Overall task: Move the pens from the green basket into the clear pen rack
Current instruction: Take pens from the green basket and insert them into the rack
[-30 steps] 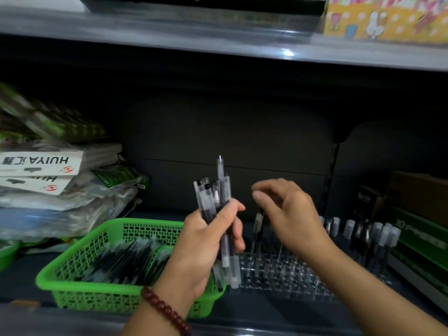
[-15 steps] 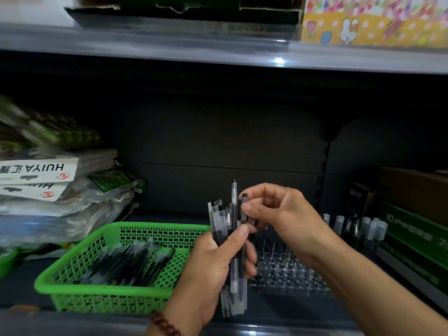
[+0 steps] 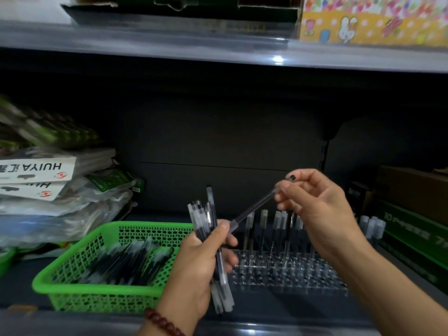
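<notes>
The left hand (image 3: 196,270) grips a bundle (image 3: 206,219) of clear, dark-cored pens, while the right hand (image 3: 315,204) pinches one such pen (image 3: 254,208) slantwise in its fingers (image 3: 282,191) above the clear rack (image 3: 286,271).

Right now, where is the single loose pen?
Head view, centre: the right hand pinches the single pen, slanted above the clear pen rack, beside the left hand's bundle.
</notes>
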